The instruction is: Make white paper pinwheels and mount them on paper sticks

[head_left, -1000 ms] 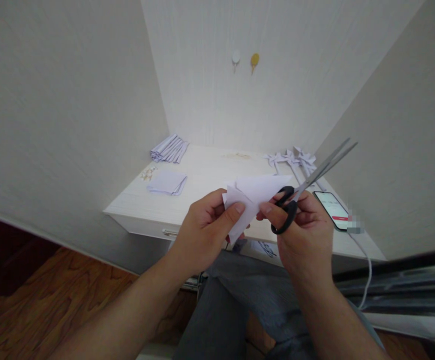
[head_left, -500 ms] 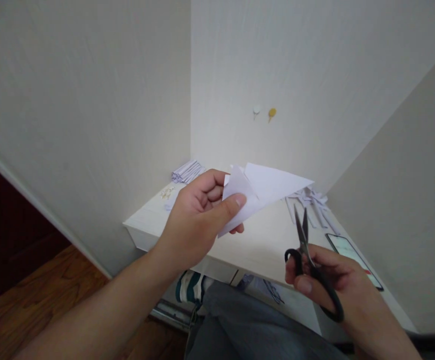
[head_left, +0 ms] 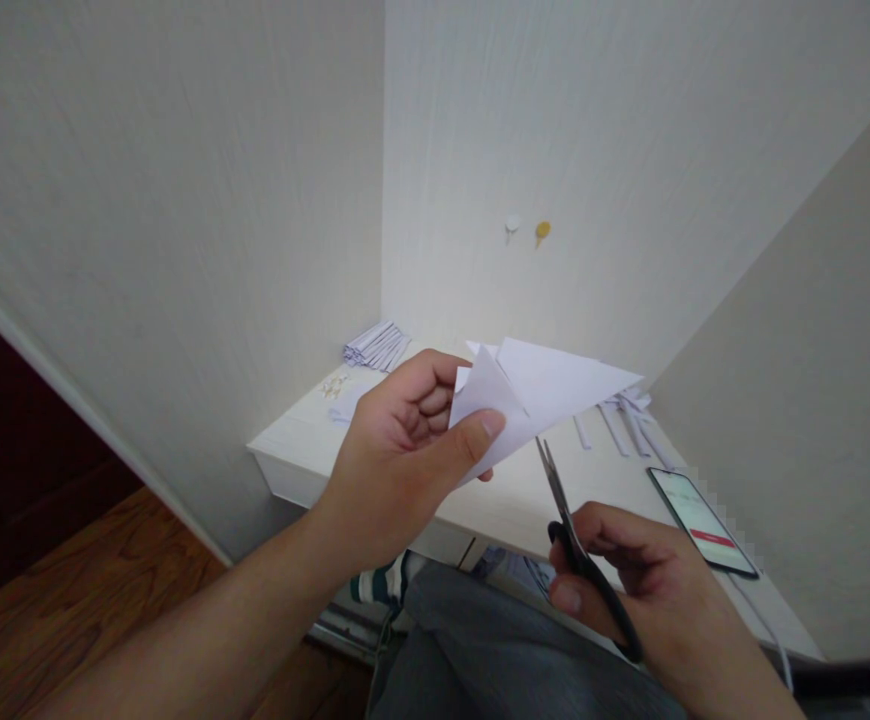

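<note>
My left hand (head_left: 412, 440) pinches a folded sheet of white paper (head_left: 547, 385), thumb on top and fingers behind. The paper tapers to a point on the right, and a loose flap stands up near the thumb. In my right hand (head_left: 630, 570) is a pair of scissors (head_left: 566, 515) with black handles, finger and thumb at the loops. The blades point up and left, slightly parted, their tips just below the paper's lower edge. Whether the tips touch the paper I cannot tell.
A white shelf (head_left: 300, 450) sits in the corner between pale walls. On it lie a bundle of folded paper strips (head_left: 376, 345), small pale bits (head_left: 334, 385), more paper strips (head_left: 634, 425) and a phone (head_left: 703, 523) with a cable. Two hooks (head_left: 543, 231) are on the wall.
The scissors have moved left and turned toward the paper, and their blades have closed somewhat. My left hand and the paper have shifted slightly right and down in view.
</note>
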### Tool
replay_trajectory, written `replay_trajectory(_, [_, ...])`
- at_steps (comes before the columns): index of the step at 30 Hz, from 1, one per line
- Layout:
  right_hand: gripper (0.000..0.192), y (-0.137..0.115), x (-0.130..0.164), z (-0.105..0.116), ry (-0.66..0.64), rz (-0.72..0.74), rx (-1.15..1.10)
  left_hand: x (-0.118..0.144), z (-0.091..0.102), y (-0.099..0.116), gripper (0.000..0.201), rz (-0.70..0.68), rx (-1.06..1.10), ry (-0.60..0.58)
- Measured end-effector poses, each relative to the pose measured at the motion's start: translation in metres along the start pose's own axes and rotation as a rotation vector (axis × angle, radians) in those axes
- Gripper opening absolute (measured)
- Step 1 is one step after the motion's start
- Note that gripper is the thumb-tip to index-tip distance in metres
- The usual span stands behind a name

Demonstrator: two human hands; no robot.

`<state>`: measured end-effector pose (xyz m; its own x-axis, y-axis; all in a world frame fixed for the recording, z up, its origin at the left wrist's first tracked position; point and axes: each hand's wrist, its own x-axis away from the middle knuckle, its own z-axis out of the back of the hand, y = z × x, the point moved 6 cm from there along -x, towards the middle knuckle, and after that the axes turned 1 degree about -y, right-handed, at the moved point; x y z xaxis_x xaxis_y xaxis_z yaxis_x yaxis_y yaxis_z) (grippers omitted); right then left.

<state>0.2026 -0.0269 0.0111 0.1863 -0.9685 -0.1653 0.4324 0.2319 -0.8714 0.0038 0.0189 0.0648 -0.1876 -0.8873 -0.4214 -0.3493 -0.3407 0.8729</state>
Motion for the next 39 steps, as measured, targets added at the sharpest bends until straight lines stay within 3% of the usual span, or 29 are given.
replay_trajectory(26, [0.035, 0.002, -0.003, -0.006, 0.008, -0.049, 0.042, 0.002, 0.004, -0.003, 0.025, -0.011, -0.113, 0.030])
replay_trajectory(39, [0.032, 0.007, 0.001, -0.011, -0.086, -0.123, -0.094, 0.000, 0.005, 0.001, 0.019, -0.007, -0.119, 0.010])
